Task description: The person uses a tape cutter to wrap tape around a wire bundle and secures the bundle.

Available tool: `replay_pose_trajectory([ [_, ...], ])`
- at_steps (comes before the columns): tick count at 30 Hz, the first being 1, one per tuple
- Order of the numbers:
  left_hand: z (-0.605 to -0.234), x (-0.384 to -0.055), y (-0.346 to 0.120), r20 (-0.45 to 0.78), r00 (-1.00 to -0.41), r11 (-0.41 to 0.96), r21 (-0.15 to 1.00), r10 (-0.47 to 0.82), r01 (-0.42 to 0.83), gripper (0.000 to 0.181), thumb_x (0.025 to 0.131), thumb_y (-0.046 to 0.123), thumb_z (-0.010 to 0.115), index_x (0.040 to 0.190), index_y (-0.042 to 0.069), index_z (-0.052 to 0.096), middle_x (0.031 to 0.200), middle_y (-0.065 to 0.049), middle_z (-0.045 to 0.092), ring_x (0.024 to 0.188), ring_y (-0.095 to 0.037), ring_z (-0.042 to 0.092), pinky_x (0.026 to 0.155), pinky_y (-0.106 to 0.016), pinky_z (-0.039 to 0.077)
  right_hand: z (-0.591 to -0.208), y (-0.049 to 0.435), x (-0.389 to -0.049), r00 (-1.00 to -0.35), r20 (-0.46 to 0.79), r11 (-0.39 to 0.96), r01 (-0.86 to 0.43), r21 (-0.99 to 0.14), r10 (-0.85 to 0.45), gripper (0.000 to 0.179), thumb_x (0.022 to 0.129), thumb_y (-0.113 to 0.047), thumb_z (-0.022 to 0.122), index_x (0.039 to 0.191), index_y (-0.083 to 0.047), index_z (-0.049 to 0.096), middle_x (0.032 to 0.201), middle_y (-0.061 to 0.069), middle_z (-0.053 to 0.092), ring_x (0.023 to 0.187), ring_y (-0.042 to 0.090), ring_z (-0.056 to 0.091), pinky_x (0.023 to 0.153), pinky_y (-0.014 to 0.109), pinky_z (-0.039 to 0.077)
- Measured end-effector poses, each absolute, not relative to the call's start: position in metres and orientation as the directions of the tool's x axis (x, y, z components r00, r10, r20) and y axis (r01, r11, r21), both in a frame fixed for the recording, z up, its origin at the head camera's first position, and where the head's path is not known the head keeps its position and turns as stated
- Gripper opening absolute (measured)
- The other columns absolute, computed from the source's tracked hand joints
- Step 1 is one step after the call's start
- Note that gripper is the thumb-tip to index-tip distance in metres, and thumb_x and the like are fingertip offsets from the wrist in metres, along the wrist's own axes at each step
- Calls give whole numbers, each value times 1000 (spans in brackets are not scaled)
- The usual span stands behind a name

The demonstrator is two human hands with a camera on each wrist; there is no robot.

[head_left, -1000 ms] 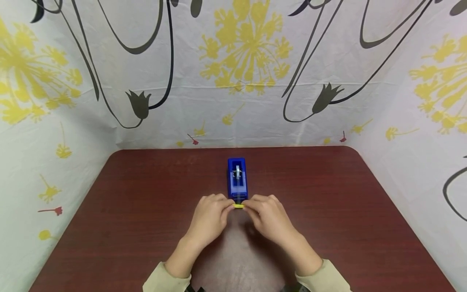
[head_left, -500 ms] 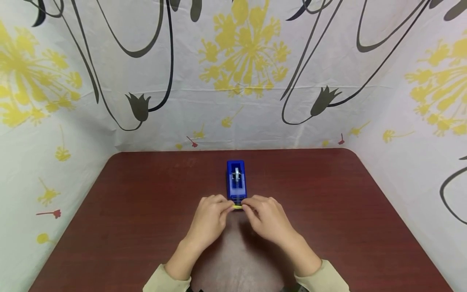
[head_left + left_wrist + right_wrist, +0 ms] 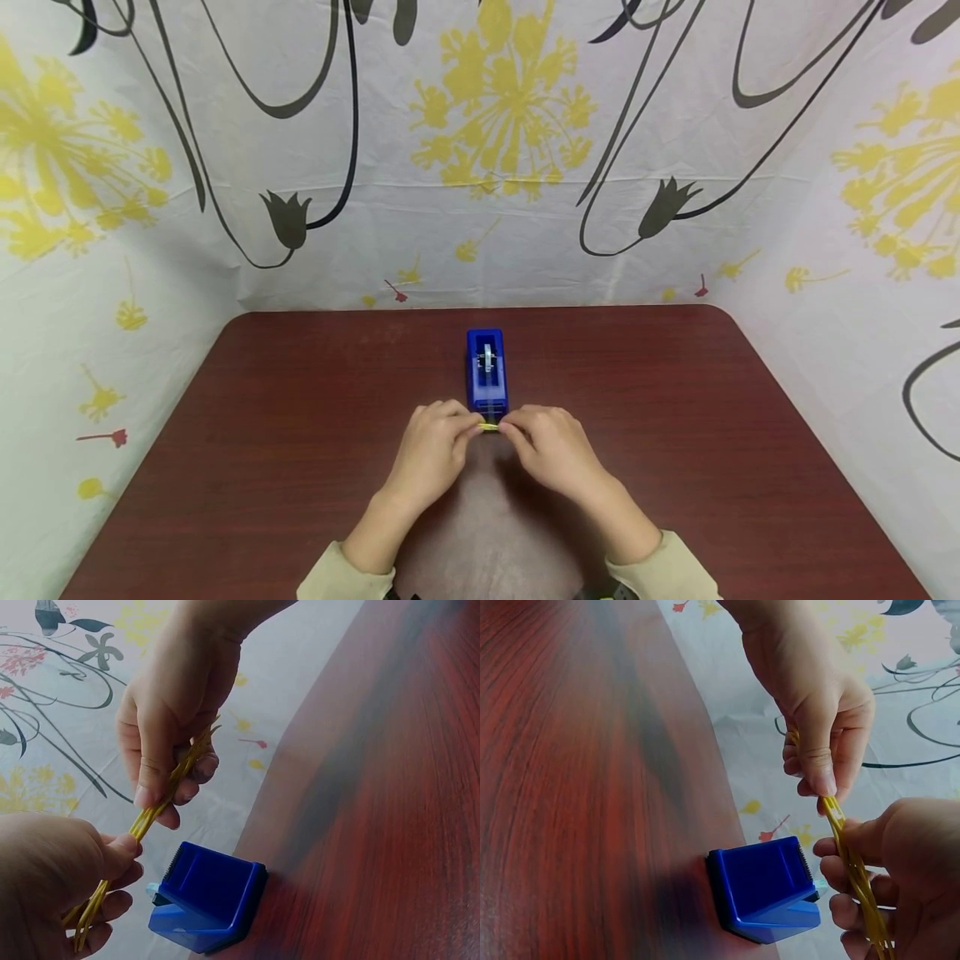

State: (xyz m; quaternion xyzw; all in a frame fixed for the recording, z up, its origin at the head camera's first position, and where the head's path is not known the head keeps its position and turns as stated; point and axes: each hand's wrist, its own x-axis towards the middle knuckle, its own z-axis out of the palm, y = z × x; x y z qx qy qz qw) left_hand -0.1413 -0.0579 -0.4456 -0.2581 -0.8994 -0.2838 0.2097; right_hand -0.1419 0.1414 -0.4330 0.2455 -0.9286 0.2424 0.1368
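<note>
Both hands meet in front of a blue tape dispenser (image 3: 487,371) and hold a bundle of thin yellow strands (image 3: 489,427) between them. My left hand (image 3: 431,446) pinches one part of it between thumb and fingers. My right hand (image 3: 555,450) pinches it a short way along. In the left wrist view the strands (image 3: 142,823) run slantwise from hand to hand, with loose ends past the fingers. A shiny pale patch shows on the bundle (image 3: 835,813) between the thumbs in the right wrist view. The dispenser's toothed cutter (image 3: 805,862) faces the hands, below the bundle.
The dispenser stands on a dark red-brown wooden table (image 3: 315,392) with rounded far corners. Pale cloth (image 3: 420,208) with yellow flowers and grey stems hangs behind the table and along its sides.
My right fingertips have shifted slightly along the yellow bundle, away from the dispenser's front. My left hand keeps its hold nearly unchanged. The head view has tilted a little.
</note>
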Motion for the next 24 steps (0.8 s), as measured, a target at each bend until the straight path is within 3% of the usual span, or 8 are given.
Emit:
replay_pose_trajectory([
  [8, -446, -142, -59, 481, -802, 734, 389, 354, 556, 10, 87, 15, 80, 97, 15, 80, 88, 5, 70, 79, -15, 64, 72, -33, 45, -436, 142, -143, -856, 375, 741, -502, -446, -355, 3, 90, -16, 78, 91, -18, 79, 77, -12, 62, 62, 2, 50, 56, 24, 43],
  [24, -442, -141, -59, 463, -806, 760, 349, 369, 548, 10, 90, 23, 78, 96, 16, 79, 87, 6, 70, 77, -15, 64, 72, -36, 46, -443, 142, -144, -821, 430, 703, -554, -446, -375, 6, 88, -12, 80, 94, -14, 80, 78, -10, 63, 62, 0, 50, 55, 23, 42],
])
